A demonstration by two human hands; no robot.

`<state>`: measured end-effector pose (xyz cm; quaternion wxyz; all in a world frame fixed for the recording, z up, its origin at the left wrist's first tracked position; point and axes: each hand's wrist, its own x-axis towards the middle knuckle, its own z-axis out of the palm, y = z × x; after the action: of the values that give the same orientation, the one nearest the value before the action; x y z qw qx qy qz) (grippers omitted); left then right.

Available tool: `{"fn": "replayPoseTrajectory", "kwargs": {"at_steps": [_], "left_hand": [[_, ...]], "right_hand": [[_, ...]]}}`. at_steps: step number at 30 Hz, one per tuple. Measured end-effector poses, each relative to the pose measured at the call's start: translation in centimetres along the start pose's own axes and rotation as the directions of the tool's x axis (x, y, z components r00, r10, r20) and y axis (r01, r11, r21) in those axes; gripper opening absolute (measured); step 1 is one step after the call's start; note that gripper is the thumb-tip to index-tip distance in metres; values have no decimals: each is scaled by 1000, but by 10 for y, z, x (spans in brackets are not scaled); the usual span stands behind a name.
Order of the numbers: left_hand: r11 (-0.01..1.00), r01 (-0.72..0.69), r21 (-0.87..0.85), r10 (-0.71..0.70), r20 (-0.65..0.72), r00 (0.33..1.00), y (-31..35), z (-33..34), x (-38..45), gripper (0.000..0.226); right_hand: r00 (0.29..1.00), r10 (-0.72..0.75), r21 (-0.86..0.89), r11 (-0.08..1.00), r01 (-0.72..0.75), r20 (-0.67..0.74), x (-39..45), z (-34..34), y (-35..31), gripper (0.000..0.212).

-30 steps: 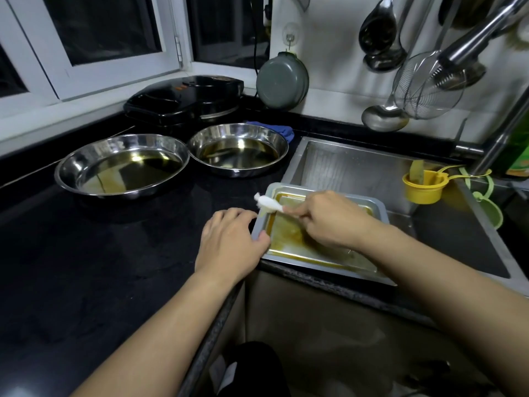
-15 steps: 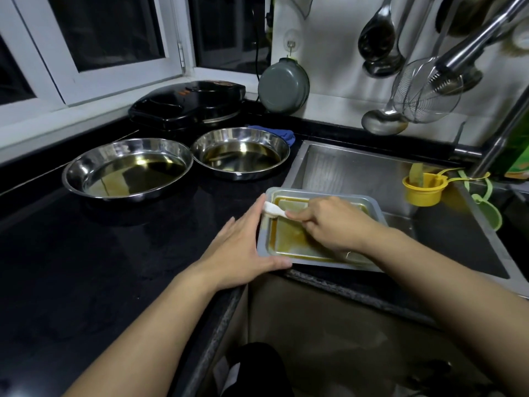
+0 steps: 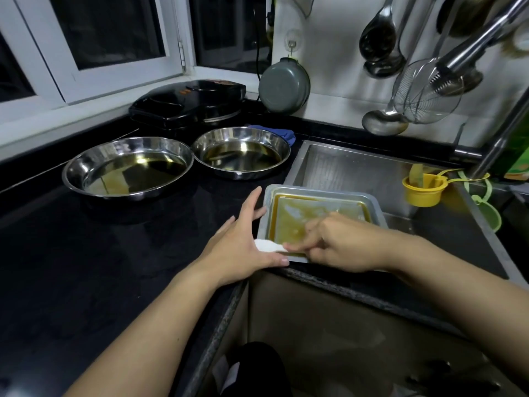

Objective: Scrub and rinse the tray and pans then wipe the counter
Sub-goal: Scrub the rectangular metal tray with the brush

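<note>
A rectangular metal tray point(image 3: 375, 206) with brown greasy residue sits at the sink's near-left corner, partly over the counter edge. My right hand point(image 3: 340, 243) pinches a small white scraper point(image 3: 267, 245) and drags it along the tray's near-left side. Flat against the tray's left rim lies my left hand point(image 3: 243, 239), fingers straight, thumb along the near edge. Two round steel pans hold oily liquid on the black counter point(image 3: 86, 267): a large pan point(image 3: 127, 169) at the left and a smaller pan point(image 3: 240, 151) beside it.
A steel sink point(image 3: 357, 170) lies to the right, with a yellow cup point(image 3: 422, 190) and green strainers at its far right. A black electric griddle point(image 3: 189, 103), a blue cloth point(image 3: 283, 134) and hanging ladles and a skimmer point(image 3: 426, 93) line the back wall. A tap point(image 3: 503, 136) rises at the right.
The right hand has pulled the white scraper from the tray's far-left corner toward its near-left edge. The left hand flattened out and slid along the tray's left rim.
</note>
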<state>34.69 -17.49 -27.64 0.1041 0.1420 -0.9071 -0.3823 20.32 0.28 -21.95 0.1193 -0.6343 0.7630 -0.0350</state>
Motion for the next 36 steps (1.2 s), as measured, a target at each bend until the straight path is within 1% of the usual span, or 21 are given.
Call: {"fn": "replayPoseTrajectory", "kwargs": {"at_steps": [2,6,7,10,12,14,16,18,22,24,28,32,34,36], "left_hand": [[1000,-12,6,12,-2,1000,2,1,-1,137],[999,-41,5,41,28,999,2,3,-2,132],[999,-41,4,41,27,999,3,2,-3,131],[999,-39,12,39,21,999,6,1,-5,129],[998,-50,46,49,26,998,9,2,-5,126],[996,-62,58,60,39,997,9,3,-5,123],[997,-63,38,61,33,998,7,2,-5,123],[999,-44,10,44,12,999,3,1,-4,125],[1000,-23,-14,23,-11,1000,1,0,-2,129],[1000,-24,-5,24,-13,1000,1,0,-1,130],[1000,-16,-2,16,3,1000,-1,2,0,132],[1000,-17,-9,17,9,1000,-3,2,3,128],[1000,-11,-27,11,14,1000,-7,2,5,125],[998,2,-63,-2,12,1000,-11,2,8,119]], "right_hand": [[1000,-12,-6,1000,13,26,-5,-1,0,43],[996,63,-45,997,-66,-66,15,-3,6,44],[997,55,-42,997,-57,-56,16,-1,5,44],[999,1,2,1000,-1,42,-2,-1,0,45],[998,-5,15,1000,4,66,-8,-4,0,45],[1000,6,-15,1000,-6,19,0,-5,1,44],[997,44,-49,998,-47,-58,11,-2,2,44],[991,81,-15,996,-83,-107,14,3,3,44],[994,95,111,990,-88,-59,-9,8,7,40],[989,141,134,982,-133,-53,-15,7,13,38],[967,250,76,966,-246,-51,-1,4,17,38],[923,358,-79,925,-371,-143,16,6,16,42],[920,379,-111,915,-388,-96,15,4,7,41],[925,379,-92,922,-377,6,8,-1,-10,37]]}}
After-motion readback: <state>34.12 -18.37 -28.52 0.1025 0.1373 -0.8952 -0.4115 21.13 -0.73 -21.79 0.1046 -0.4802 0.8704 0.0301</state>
